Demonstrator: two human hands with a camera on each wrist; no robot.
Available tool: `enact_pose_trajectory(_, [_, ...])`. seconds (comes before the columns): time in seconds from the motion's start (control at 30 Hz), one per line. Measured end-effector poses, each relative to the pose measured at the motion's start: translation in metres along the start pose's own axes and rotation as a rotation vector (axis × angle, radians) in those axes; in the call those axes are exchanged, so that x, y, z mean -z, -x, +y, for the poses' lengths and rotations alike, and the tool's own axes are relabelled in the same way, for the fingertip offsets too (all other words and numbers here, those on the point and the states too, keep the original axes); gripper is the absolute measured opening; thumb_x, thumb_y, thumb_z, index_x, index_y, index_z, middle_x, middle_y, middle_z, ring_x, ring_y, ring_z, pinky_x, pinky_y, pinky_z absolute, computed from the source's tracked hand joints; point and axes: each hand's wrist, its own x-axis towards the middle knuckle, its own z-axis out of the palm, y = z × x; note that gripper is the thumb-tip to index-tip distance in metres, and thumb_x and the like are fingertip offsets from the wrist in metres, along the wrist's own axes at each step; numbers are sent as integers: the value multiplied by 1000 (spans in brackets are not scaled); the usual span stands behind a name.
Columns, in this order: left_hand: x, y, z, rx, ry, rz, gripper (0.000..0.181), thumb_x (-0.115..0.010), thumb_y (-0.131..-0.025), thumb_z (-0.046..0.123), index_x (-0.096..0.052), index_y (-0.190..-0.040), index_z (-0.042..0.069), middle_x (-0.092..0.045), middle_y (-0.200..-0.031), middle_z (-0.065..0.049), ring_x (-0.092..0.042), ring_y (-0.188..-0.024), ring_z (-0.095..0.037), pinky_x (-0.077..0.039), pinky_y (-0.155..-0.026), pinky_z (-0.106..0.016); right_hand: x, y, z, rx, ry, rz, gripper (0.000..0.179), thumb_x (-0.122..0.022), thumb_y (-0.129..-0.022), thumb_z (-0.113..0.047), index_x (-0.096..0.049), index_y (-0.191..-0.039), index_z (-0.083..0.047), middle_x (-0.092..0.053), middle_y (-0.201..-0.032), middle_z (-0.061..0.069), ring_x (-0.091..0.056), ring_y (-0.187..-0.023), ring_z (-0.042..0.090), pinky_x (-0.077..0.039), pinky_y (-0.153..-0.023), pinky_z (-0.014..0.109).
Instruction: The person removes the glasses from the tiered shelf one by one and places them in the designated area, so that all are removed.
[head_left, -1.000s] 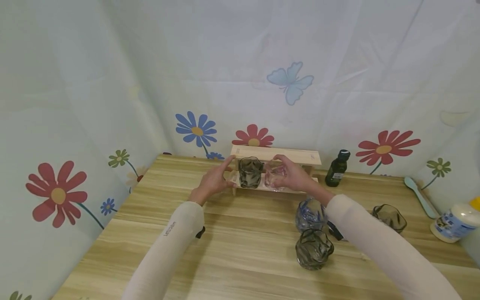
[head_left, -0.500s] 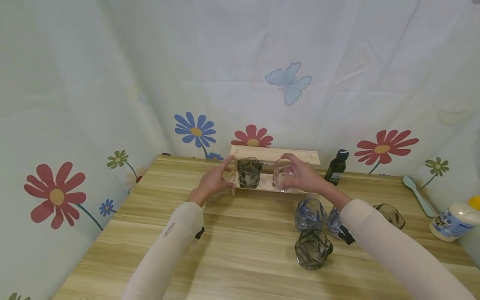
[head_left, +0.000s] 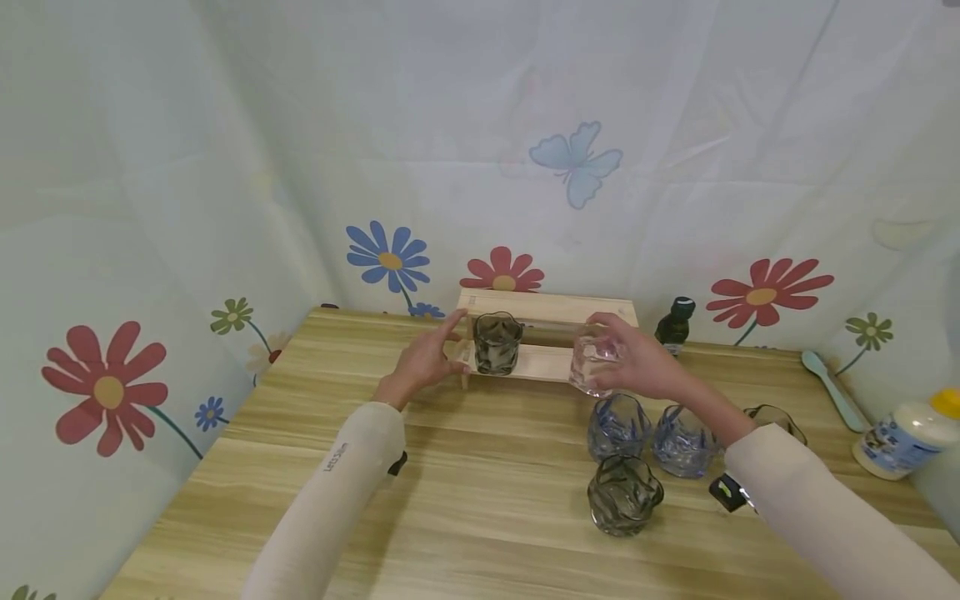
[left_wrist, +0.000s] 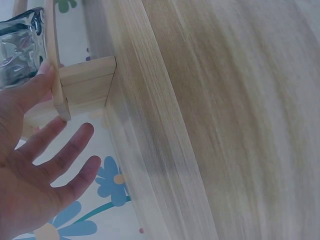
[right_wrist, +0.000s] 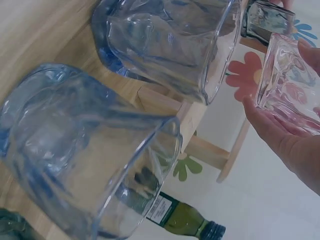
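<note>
Wooden shelf [head_left: 551, 305]: lower board's right end was masked. Left hand [head_left: 426, 358]: thumb and fingers were spread, touching the shelf's left end. Right hand [head_left: 641, 360]: pinched the pink glass [head_left: 587, 357]. Green bottle [head_left: 675, 323]: base was hidden. Pink glass: was before the shelf's right part, cropped in the right wrist view; contact unclear.

Tumbler [head_left: 497, 344] stood on left end of rack [head_left: 555, 307], back of bench [head_left: 487, 500]. Bottle [head_left: 674, 327] stood right of rack, spoon [head_left: 834, 392] farther right.
</note>
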Motion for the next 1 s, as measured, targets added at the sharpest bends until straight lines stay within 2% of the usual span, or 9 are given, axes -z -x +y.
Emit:
enact_pose_trajectory(0.1, [-1, -1, 0, -1, 3, 1, 103, -86, -80, 29, -20, -159, 34, -63, -139, -7, -64, -114, -38, -53, -90, -54, 3, 8, 1, 8, 7, 11, 81, -86, -77, -21, -40, -143, -10, -63, -126, 27, -60, -118, 44, -54, -86, 56])
enact_pose_trajectory(0.37, [-2, -1, 0, -5, 5, -2, 104, -85, -80, 29, -19, -159, 33, -63, -140, -8, -65, -114, -38, -52, -91, -54, 10, 34, 4, -17, -7, 37, 88, -87, -76, -18, -37, -147, -6, -55, -137, 29, -54, -122, 46, -54, -88, 57])
enact_pose_trajectory(0.53, [0, 0, 1, 18, -11, -9, 104, -85, -80, 31, -17, -159, 35, -62, -141, -6, -68, -104, -34, -53, -91, -53, 15, 50, 3, 4, -16, 63, 88, -87, -77, -14, -36, -148, -3, -55, -132, 29, -54, -119, 46, -53, -85, 58])
enact_pose_trajectory(0.7, [2, 1, 1, 33, -2, -20, 104, -84, -81, 30, -16, -159, 35, -61, -142, -7, -68, -104, -34, -52, -92, -53, 18, 60, 4, 16, -13, 80, 86, -87, -75, -11, -39, -146, -2, -57, -128, 25, -54, -118, 44, -52, -85, 56])
enact_pose_trajectory(0.9, [2, 1, 2, 32, 4, -21, 104, -84, -81, 30, -16, -159, 37, -61, -142, -7, -67, -108, -35, -53, -90, -52, 21, 74, 4, -26, -23, 77, 87, -88, -75, -12, -39, -146, -2, -56, -132, 25, -52, -121, 46, -54, -86, 56])
enact_pose_trajectory(1.0, [2, 1, 2, 28, 0, -21, 103, -84, -81, 30, -16, -159, 36, -61, -142, -7, -67, -108, -35, -53, -89, -52, 22, 82, 3, -50, -37, 77, 85, -88, -74, -12, -40, -145, -5, -56, -133, 25, -53, -121, 47, -56, -82, 51])
